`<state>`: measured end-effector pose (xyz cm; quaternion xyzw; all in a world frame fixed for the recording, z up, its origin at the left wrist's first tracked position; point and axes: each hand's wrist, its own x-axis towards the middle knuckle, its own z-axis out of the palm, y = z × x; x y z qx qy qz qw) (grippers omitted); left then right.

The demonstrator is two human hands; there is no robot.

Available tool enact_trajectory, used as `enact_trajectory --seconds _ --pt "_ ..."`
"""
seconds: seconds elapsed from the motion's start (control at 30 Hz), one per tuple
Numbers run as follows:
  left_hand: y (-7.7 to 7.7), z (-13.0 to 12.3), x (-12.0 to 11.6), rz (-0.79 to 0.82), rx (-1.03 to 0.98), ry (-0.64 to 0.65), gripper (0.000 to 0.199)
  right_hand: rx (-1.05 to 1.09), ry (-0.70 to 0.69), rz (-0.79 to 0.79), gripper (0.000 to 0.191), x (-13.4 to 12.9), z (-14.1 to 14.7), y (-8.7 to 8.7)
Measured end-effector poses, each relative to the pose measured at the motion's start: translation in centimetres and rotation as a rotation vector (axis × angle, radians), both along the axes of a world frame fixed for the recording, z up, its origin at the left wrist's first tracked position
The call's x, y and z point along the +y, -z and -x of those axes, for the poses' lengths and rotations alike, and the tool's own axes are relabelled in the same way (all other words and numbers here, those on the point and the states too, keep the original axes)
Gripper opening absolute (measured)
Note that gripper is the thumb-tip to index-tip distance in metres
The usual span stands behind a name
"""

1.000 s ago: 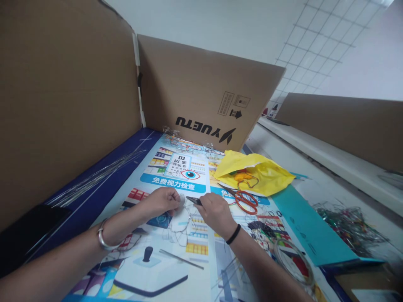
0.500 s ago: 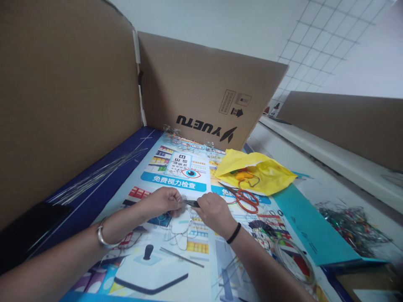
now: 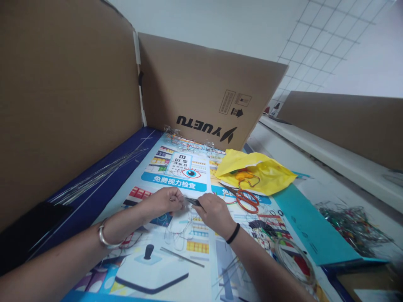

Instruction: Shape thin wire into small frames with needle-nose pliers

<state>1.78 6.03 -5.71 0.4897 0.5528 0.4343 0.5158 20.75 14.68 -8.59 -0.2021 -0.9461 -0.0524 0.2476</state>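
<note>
My left hand [image 3: 170,201] is closed in a pinch on a thin wire piece [image 3: 179,228], whose loops hang down over the printed sheet [image 3: 170,266]. Facing it from the right, my right hand [image 3: 215,212] wraps round dark pliers [image 3: 192,201]. The pliers' tip points left and reaches the wire close to my left fingertips. Exactly where the jaws meet the wire is too small to tell. Orange-handled scissors [image 3: 247,200] lie just beyond my right hand, against a yellow bag [image 3: 277,174] with orange items inside.
Straight wires [image 3: 97,178] lie along the blue left side. Cardboard panels [image 3: 189,79] stand at the left and back. On the right are a wire coil [image 3: 294,260], a teal strip [image 3: 315,226] and a tangled wire heap [image 3: 352,224]. A short rod [image 3: 181,257] lies in front.
The hanging wire loops have shifted and turned slightly between my hands. The pliers' tip is tilted a little differently. Both hands have stayed almost in place.
</note>
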Motion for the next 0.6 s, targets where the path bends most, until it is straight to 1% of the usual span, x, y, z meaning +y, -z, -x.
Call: enact_trajectory --seconds 0.13,0.23,0.4,0.6 --pt "0.0 -0.2 0.0 -0.024 0.001 -0.027 0.009 0.009 0.029 0.042 0.025 0.0 0.0 0.3" --pt "0.2 -0.2 0.1 -0.026 -0.01 -0.04 0.008 -0.004 0.045 0.046 0.023 0.1 0.1 0.3" --pt "0.8 -0.1 0.2 -0.034 -0.012 -0.073 0.009 -0.04 0.069 0.052 0.021 0.1 0.2 -0.1" --pt "1.1 -0.3 0.2 -0.046 -0.019 -0.153 0.012 -0.069 0.117 0.072 0.019 -0.2 0.2 -0.6"
